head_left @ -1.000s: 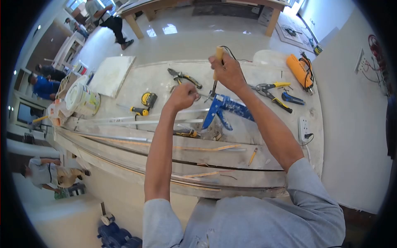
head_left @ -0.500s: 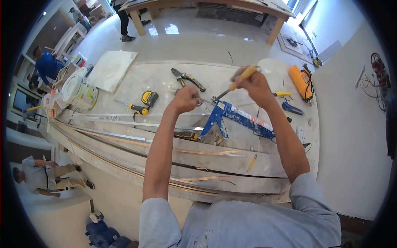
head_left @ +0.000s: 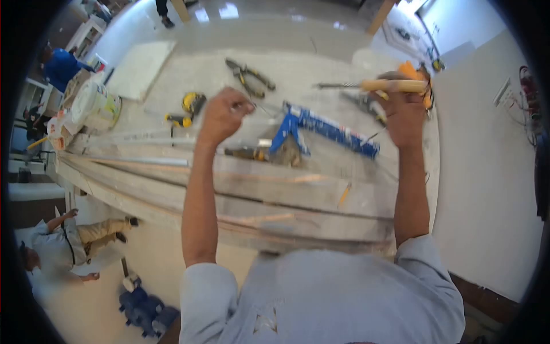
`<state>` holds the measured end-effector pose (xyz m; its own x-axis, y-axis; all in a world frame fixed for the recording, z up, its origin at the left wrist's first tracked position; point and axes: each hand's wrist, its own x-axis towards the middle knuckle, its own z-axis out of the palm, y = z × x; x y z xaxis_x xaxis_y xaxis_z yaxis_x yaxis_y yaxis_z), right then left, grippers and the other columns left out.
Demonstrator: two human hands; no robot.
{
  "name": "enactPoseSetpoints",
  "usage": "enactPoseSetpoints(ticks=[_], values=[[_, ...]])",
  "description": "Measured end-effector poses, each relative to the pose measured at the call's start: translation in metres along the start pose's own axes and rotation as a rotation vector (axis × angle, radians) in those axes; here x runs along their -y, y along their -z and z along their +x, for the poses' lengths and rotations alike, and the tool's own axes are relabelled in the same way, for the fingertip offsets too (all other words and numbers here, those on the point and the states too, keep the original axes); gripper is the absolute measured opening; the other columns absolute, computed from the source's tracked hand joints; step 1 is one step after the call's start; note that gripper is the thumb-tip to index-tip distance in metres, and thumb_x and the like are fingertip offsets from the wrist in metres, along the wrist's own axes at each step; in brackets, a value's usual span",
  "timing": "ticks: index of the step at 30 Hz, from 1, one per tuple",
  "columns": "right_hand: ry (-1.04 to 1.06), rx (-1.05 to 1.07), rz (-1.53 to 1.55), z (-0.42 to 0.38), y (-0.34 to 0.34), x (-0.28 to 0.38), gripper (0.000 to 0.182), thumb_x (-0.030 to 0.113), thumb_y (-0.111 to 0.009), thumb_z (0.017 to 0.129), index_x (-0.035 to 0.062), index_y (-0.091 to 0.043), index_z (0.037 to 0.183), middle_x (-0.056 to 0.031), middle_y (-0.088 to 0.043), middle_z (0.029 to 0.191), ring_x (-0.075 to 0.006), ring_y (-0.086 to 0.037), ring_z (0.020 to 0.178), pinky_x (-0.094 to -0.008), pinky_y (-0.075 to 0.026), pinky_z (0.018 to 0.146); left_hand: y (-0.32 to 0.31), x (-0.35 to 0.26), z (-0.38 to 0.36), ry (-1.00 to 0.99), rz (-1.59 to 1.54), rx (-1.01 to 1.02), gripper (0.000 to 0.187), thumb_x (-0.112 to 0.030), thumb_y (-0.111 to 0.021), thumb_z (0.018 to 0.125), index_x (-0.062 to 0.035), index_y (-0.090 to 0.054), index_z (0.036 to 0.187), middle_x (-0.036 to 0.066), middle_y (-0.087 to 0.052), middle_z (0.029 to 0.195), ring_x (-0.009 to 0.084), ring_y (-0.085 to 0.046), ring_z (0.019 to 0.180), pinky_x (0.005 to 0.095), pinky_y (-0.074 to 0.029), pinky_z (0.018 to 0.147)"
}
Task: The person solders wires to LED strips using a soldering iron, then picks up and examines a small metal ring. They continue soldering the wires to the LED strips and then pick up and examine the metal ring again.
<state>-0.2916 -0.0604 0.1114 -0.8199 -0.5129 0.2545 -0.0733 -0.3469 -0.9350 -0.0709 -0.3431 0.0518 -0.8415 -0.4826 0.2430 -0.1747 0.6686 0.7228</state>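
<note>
In my right hand (head_left: pixel 405 112) is a screwdriver (head_left: pixel 395 86) with a pale yellow handle, held level above the table with its shaft pointing left. My left hand (head_left: pixel 224 116) is closed, with its fingertips at the rear end of a thin rod leading to a blue caulking gun (head_left: pixel 332 132). The gun lies on its side between my hands, its trigger and grip towards me and white smears on its barrel. Beyond my left hand rest pliers (head_left: pixel 250 77) with black and yellow handles. A tape measure (head_left: pixel 193 103) lies left of that hand.
Long strips (head_left: pixel 154 161) run along the table's near side, with a pencil (head_left: pixel 344 195) to their right. A yellow-handled tool (head_left: pixel 246 153) lies near the gun. A white bucket (head_left: pixel 100 106) stands left. People are in the room; one (head_left: pixel 63 241) is at lower left.
The screwdriver has lifted away from the gun's rear and moved right, turning level. My left hand has shifted up and left in view. The camera view has shifted.
</note>
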Motion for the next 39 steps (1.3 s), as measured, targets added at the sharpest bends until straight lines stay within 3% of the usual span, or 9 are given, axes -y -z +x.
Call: enactPoseSetpoints(ticks=[3,5,7,11,15,20,29,35,39], values=[[-0.142,-0.069,0.227,-0.05,0.045,0.014,0.031,0.018,-0.059,0.098,-0.0044,-0.053,0.118,-0.0174,-0.061,0.11,-0.0266,-0.063,0.106,-0.0384,-0.06,0.087,0.034,-0.064,-0.071,0.044,0.027,-0.109,0.008,-0.007,-0.072,0.079,-0.0003,-0.068,0.082,0.009,-0.06,0.074,0.0197,-0.057,0.065,0.0301,-0.044,0.06],[-0.227,-0.116,0.387,-0.091,0.065,0.014,0.032,0.02,-0.057,0.099,-0.0041,-0.053,0.119,-0.0177,-0.061,0.11,-0.0278,-0.062,0.106,-0.0392,-0.06,0.087,0.033,-0.083,-0.133,0.25,-0.014,-0.141,0.004,-0.003,-0.068,0.082,0.0006,-0.068,0.082,0.006,-0.062,0.07,0.0119,-0.054,0.062,0.0259,-0.043,0.058],[-0.293,-0.158,0.211,-0.132,0.076,0.009,0.03,0.022,-0.053,0.101,-0.003,-0.053,0.117,-0.0176,-0.061,0.109,-0.0274,-0.063,0.102,-0.0387,-0.061,0.085,0.02,-0.102,-0.191,0.533,-0.258,-0.179,0.005,-0.001,-0.065,0.085,0.0,-0.069,0.082,0.002,-0.065,0.071,0.006,-0.053,0.062,0.0212,-0.042,0.058],[-0.339,-0.209,0.511,-0.202,0.096,0.012,0.029,0.023,-0.054,0.1,-0.0007,-0.052,0.118,-0.0173,-0.061,0.109,-0.026,-0.065,0.096,-0.0346,-0.063,0.078,-0.031,-0.125,-0.28,0.832,-0.773,-0.228,0.009,-0.007,-0.07,0.089,0.0019,-0.068,0.089,0.007,-0.068,0.074,0.0101,-0.059,0.054,0.0217,-0.044,0.046],[-0.404,-0.172,0.564,-0.243,0.09,0.016,0.022,0.017,-0.053,0.1,0.0025,-0.051,0.117,-0.0179,-0.056,0.118,-0.0283,-0.063,0.106,-0.0331,-0.062,0.085,-0.072,-0.137,-0.298,0.964,-0.875,-0.163,0.014,-0.01,-0.069,0.09,0.0035,-0.067,0.091,0.01,-0.068,0.076,0.0116,-0.059,0.051,0.021,-0.042,0.043],[-0.447,-0.089,0.412,-0.261,0.082,0.014,0.026,0.007,-0.062,0.092,-0.0037,-0.05,0.112,-0.0185,-0.059,0.11,-0.0303,-0.065,0.103,-0.0395,-0.062,0.084,-0.071,-0.137,-0.278,0.856,-0.52,-0.247,0.017,-0.012,-0.068,0.091,0.0045,-0.068,0.086,0.007,-0.066,0.07,0.0095,-0.059,0.051,0.0209,-0.041,0.045],[-0.469,-0.03,0.113,-0.26,0.069,0.016,0.027,0.012,-0.065,0.091,-0.0048,-0.053,0.108,-0.0158,-0.06,0.107,-0.0252,-0.065,0.098,-0.0378,-0.061,0.081,-0.072,-0.13,-0.268,0.664,-0.171,-0.262,0.015,-0.011,-0.07,0.087,0.004,-0.07,0.087,0.004,-0.065,0.064,0.0054,-0.055,0.057,0.0238,-0.046,0.054],[-0.488,-0.027,0.13,-0.247,0.073,0.011,0.025,0.009,-0.061,0.09,-0.0048,-0.053,0.109,-0.0147,-0.058,0.108,-0.0232,-0.063,0.093,-0.0363,-0.058,0.082,-0.053,-0.142,-0.268,0.768,-0.893,-0.279,0.009,-0.008,-0.066,0.091,-0.0007,-0.062,0.094,0.015,-0.071,0.098,0.0129,-0.065,0.062,0.023,-0.05,0.05],[-0.39,0.043,0.266,-0.23,0.074,-0.003,0.024,0.009,-0.056,0.095,-0.0007,-0.05,0.117,-0.0139,-0.057,0.109,-0.023,-0.062,0.1,-0.0328,-0.056,0.086,-0.029,-0.141,-0.276,0.728,-1.141,-0.248,0.011,-0.009,-0.067,0.091,-0.0005,-0.06,0.092,0.02,-0.07,0.1,0.0154,-0.067,0.065,0.0242,-0.051,0.05]])
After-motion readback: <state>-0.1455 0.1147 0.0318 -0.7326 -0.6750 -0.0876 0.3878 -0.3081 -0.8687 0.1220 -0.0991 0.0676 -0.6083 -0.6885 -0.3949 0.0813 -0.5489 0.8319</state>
